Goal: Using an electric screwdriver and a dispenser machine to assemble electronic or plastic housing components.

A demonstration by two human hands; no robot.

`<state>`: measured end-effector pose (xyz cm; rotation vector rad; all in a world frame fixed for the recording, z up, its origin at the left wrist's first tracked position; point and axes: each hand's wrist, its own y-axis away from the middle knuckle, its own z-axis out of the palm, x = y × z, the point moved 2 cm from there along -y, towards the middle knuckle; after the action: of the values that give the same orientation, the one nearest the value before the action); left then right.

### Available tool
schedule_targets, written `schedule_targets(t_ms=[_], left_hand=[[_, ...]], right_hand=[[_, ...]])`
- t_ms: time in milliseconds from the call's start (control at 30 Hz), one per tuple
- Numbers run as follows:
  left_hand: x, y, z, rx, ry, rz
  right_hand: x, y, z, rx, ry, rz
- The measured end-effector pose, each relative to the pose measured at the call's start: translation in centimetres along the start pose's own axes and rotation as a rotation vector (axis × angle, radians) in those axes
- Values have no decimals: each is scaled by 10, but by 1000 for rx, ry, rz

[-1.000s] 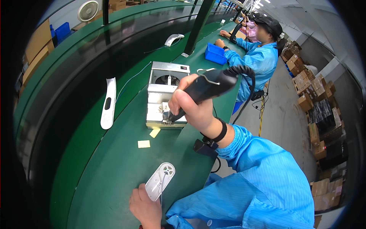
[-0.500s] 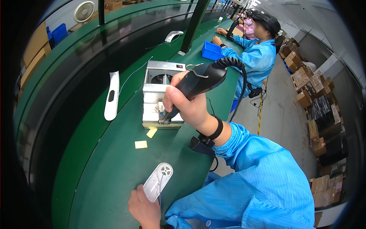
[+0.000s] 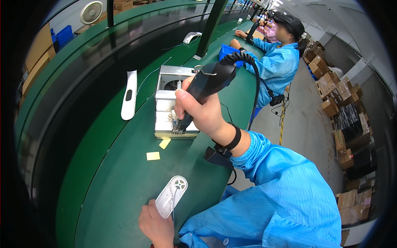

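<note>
My right hand (image 3: pixel 204 113) is wrapped round a black electric screwdriver (image 3: pixel 215 80) with a coiled cord, held at a slant. Its tip points down at the front mechanism of a white and metal box-shaped machine (image 3: pixel 163 123), which looks like a screw feeder; the exact contact is too small to tell. Low in the view, my left hand (image 3: pixel 156 226) grips the near end of a white plastic housing half (image 3: pixel 167 201). That part has a round spoked grille at its far end, and a thin wire runs along it. My left fingertips are partly hidden behind it.
Two yellow paper slips (image 3: pixel 153 156) lie before the machine. On the green conveyor (image 3: pixel 93 165) to the left rest a white shell (image 3: pixel 129 97) with a wire and, farther off, another white part (image 3: pixel 192 37). A co-worker (image 3: pixel 273 62) sits beyond a blue bin (image 3: pixel 228 53).
The white shell and the farther part have shifted away along the conveyor. My right hand has tilted the screwdriver's upper end slightly left. My left hand and the housing half stay put.
</note>
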<state>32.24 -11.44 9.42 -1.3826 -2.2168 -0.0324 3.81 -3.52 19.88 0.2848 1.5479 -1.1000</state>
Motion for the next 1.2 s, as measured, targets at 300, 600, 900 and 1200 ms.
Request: schedule_targets(t_ms=[300, 600, 900, 1200], left_hand=[[-9, 3, 10, -6, -22, -2], [-10, -1, 11, -25, -25, -17], [-11, -4, 8, -21, -23, 0], [-10, -8, 11, -37, -26, -5]], right_hand=[[7, 41, 10, -99, -235, 89], [6, 104, 35, -281, -574, 203], [13, 108, 39, -306, -514, 320], [13, 106, 35, -304, -493, 320]])
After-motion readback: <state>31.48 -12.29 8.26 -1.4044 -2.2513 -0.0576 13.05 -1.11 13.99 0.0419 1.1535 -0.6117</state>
